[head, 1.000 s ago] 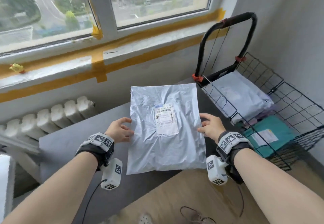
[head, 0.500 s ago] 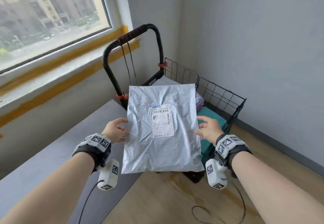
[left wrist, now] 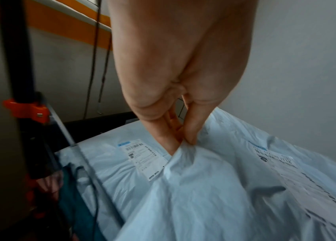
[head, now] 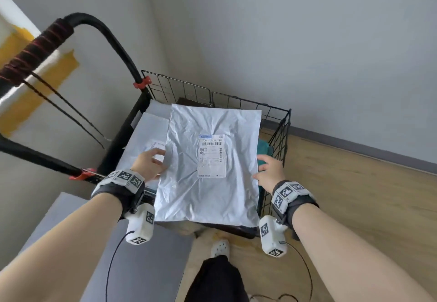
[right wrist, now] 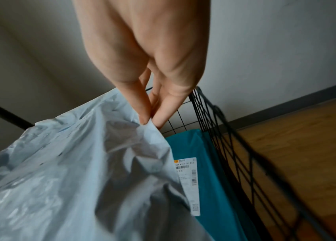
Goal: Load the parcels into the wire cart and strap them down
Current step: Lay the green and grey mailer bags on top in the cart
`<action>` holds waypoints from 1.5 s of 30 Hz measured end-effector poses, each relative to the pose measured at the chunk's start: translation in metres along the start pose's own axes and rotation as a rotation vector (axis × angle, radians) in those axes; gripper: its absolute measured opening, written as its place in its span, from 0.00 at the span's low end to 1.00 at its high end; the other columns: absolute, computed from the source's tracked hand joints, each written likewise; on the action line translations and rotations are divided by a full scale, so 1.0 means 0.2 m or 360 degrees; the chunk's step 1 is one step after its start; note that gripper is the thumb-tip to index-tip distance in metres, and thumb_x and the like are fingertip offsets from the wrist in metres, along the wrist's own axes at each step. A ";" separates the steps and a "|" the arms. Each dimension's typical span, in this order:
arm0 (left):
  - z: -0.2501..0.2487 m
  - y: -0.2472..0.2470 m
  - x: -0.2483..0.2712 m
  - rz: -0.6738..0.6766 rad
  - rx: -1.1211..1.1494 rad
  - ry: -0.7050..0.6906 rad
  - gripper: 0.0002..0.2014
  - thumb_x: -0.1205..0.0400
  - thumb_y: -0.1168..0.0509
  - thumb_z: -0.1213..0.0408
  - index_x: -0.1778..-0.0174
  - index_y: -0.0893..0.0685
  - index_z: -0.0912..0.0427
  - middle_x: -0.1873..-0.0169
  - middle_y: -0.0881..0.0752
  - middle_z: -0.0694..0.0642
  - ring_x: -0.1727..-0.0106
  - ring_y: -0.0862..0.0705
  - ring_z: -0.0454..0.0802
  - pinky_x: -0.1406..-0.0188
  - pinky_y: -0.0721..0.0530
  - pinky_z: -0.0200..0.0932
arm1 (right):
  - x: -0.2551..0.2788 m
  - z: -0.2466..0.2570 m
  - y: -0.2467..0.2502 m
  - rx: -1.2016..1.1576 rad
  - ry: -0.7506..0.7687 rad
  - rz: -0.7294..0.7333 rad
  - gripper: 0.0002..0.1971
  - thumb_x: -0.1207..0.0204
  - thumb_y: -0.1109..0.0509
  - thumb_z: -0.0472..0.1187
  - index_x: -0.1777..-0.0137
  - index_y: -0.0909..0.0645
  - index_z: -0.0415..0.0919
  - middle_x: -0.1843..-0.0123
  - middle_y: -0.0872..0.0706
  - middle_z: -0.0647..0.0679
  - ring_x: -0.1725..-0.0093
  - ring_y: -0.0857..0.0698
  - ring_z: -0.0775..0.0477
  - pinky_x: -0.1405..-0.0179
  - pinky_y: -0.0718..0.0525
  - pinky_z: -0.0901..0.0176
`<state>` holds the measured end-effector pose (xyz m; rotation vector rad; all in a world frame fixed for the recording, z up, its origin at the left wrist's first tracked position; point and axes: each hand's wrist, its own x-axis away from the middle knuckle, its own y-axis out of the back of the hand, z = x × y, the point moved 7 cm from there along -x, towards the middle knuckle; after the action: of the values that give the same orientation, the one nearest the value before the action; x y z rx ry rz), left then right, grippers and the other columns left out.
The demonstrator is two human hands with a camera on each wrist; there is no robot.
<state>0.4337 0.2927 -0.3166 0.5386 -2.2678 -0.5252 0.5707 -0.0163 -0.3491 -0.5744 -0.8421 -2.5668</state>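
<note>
I hold a flat silver-grey mailer parcel (head: 212,195) with a white label over the black wire cart (head: 279,136). My left hand (head: 151,164) pinches its left edge, and the left wrist view shows the parcel (left wrist: 235,195) caught between thumb and fingers (left wrist: 191,130). My right hand (head: 270,171) pinches the right edge; in the right wrist view the fingers (right wrist: 148,114) nip the plastic (right wrist: 80,171). Inside the cart lie another grey labelled parcel (head: 144,136) and a teal parcel (right wrist: 208,171). Thin black straps (head: 63,110) hang from the cart's padded handle (head: 47,39).
A grey table top (head: 142,254) sits at the lower left, beside the cart. Grey walls close in behind and to the right of the cart. Wooden floor (head: 354,195) stretches to the right. My foot in a white shoe (head: 220,247) stands in front of the cart.
I have turned right from the table and window to face the cart. The parcel, held by both hands throughout, has come from over the table to over the cart basket.
</note>
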 end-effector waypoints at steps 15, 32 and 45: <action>-0.02 -0.51 -0.77 0.0367 -0.0145 -0.0033 0.14 0.21 0.33 0.69 0.40 0.20 0.61 0.69 0.19 0.56 0.60 0.20 0.59 0.47 0.15 0.59 | -0.42 -0.33 -0.13 0.0270 -0.0475 -0.0376 0.26 0.27 0.41 0.23 0.30 0.24 0.42 0.51 0.17 0.43 0.58 0.20 0.43 0.66 0.28 0.64; -0.09 -0.97 -0.79 0.0626 -0.1368 -0.0327 0.30 0.20 0.41 0.69 0.21 0.41 0.55 0.39 0.20 0.60 0.41 0.18 0.60 0.53 0.20 0.49 | -0.61 -0.41 -0.44 0.0600 -0.0527 0.0175 0.40 0.24 0.29 0.41 0.17 0.49 0.52 0.17 0.51 0.40 0.21 0.36 0.38 0.26 0.31 0.51; -0.13 -0.89 -0.66 0.0640 -0.1367 -0.0120 0.21 0.20 0.43 0.69 0.30 0.27 0.53 0.38 0.18 0.55 0.41 0.17 0.56 0.49 0.19 0.44 | -0.62 -0.28 -0.42 0.0988 -0.0382 0.0582 0.36 0.20 0.34 0.41 0.17 0.49 0.52 0.15 0.53 0.41 0.20 0.39 0.37 0.25 0.31 0.49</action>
<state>0.5774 0.2084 -0.4662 -0.3605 -1.8897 -1.2108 0.6219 0.0400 -0.4905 -0.7529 -1.3896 -1.7987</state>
